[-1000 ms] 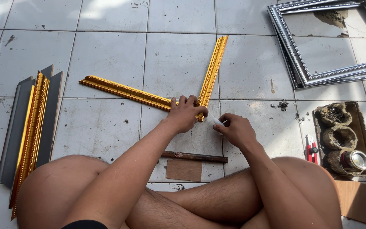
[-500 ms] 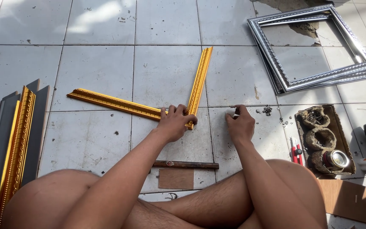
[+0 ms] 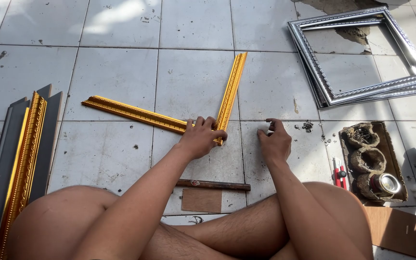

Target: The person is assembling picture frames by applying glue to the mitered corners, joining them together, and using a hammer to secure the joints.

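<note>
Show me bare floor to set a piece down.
Free: the tiles beyond the gold strips, and between them and the stack at left. Crowded: right of the right hand, with debris and tray.

Bright daylight, sunlit patch on upper floor tiles [image 3: 116, 14], soft shadows, sharp focus

Left hand [image 3: 201, 137] presses gold moulding corner [image 3: 220, 130]; right hand [image 3: 274, 142] pinches beside, on tile floor [image 3: 116, 77].
</note>
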